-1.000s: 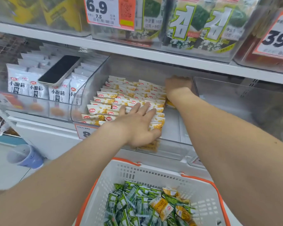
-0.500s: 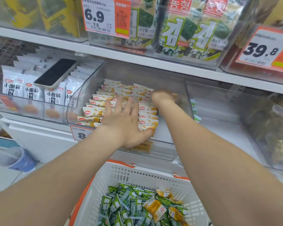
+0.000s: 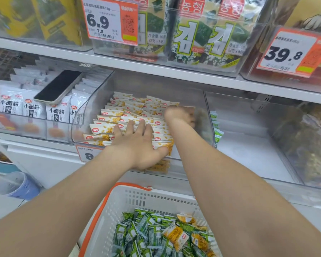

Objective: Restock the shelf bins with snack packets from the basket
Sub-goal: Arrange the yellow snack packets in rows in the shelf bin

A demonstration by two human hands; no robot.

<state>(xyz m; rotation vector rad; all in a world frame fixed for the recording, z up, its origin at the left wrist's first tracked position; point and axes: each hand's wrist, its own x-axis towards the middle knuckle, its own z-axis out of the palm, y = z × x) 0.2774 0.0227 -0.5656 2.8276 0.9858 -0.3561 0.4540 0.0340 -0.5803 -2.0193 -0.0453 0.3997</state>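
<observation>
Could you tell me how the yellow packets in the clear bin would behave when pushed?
The yellow packets look small and light, probably sliding easily. They lean in overlapping rows, so likely topple; the left hand lies flat across them.

A single wide-angle camera worn on the person's head looks forward and down, close up to a shop shelf [image 3: 156, 69]. The clear bin [image 3: 183, 89] sits mid-frame, the white basket [image 3: 156, 199] lies at the lower edge beneath the lens, and shelf edges slant down to the right
</observation>
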